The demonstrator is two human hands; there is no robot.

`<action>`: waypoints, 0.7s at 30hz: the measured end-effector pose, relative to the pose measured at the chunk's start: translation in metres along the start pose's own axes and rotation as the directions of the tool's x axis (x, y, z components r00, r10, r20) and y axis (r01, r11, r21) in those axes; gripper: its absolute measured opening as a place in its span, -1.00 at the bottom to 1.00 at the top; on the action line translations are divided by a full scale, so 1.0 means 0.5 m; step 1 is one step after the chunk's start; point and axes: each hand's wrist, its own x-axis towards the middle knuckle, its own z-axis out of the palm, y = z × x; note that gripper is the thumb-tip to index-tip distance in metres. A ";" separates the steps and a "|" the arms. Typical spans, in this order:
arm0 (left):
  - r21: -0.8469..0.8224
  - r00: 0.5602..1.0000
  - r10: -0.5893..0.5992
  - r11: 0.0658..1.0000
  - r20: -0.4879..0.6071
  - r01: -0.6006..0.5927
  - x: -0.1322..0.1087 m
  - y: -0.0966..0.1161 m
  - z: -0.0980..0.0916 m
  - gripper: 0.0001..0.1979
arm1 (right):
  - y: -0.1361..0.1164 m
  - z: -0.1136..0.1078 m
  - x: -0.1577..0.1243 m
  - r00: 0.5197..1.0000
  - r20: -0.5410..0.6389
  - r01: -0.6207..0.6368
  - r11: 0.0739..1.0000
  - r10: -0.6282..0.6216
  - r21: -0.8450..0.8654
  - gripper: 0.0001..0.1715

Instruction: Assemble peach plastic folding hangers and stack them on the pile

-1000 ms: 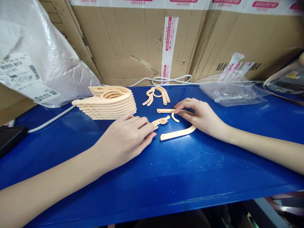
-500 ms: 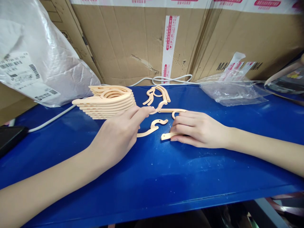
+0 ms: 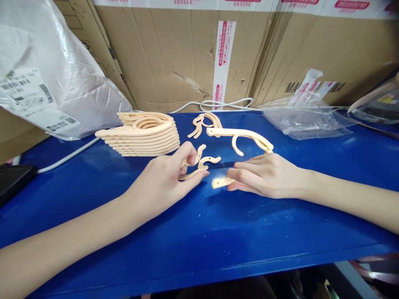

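Cream plastic folding-hanger parts lie around both hands. My left hand [image 3: 165,174] has its fingers curled round a small curved hanger piece [image 3: 200,153]. Its thumb lies along a second hanger piece with a hook-shaped end [image 3: 209,160]. My right hand [image 3: 262,176] is closed on a hanger arm [image 3: 221,182], whose holed end points left; the rest is under the fingers. Just beyond that hand, a longer hanger arm [image 3: 241,133] with a curved prong reaches left, its right end meeting the knuckles. Whether the two arms are joined is hidden.
A neat stack of folded hangers [image 3: 140,137] stands behind my left hand. Another folded hanger [image 3: 215,119] lies at the back of the blue table [image 3: 199,249]. Around are a white parcel bag [image 3: 68,83], cardboard boxes [image 3: 174,50], a clear plastic bag [image 3: 305,118] and a white cable [image 3: 71,153].
My left hand has drawn back and lower, away from the longer hanger arm, with a small piece in its fingers. That arm has swung up and right above my right hand.
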 end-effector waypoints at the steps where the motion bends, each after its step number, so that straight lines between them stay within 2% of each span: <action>1: -0.006 1.000 0.005 1.000 0.008 -0.004 0.001 -0.001 0.002 -0.78 | 0.000 0.000 0.000 1.000 0.003 0.001 1.000 -0.001 -0.006 -0.73; 5: -0.031 1.000 0.015 0.999 -0.008 -0.015 0.002 -0.005 0.001 -0.87 | 0.001 0.000 0.002 1.000 -0.011 -0.020 0.999 0.020 -0.034 -0.73; 8: 0.027 0.998 0.061 0.998 0.010 -0.061 0.002 -0.003 -0.007 -0.88 | 0.002 0.000 0.003 0.997 -0.038 -0.075 0.996 0.073 -0.038 -0.73; 12: 0.116 0.992 0.128 0.985 0.014 -0.129 0.002 -0.001 -0.014 -0.79 | 0.002 0.002 0.002 0.990 -0.031 -0.140 0.990 0.140 0.003 -0.74; 17: 0.243 0.994 0.100 0.966 -0.046 -0.086 0.001 -0.002 -0.014 -0.70 | 0.003 0.003 0.003 0.989 -0.002 -0.145 0.989 0.145 0.009 -0.72; 21: 0.297 0.991 0.115 0.951 -0.068 -0.089 0.000 -0.005 -0.014 -0.71 | 0.004 0.004 0.006 0.991 0.034 -0.129 0.991 0.128 0.030 -0.69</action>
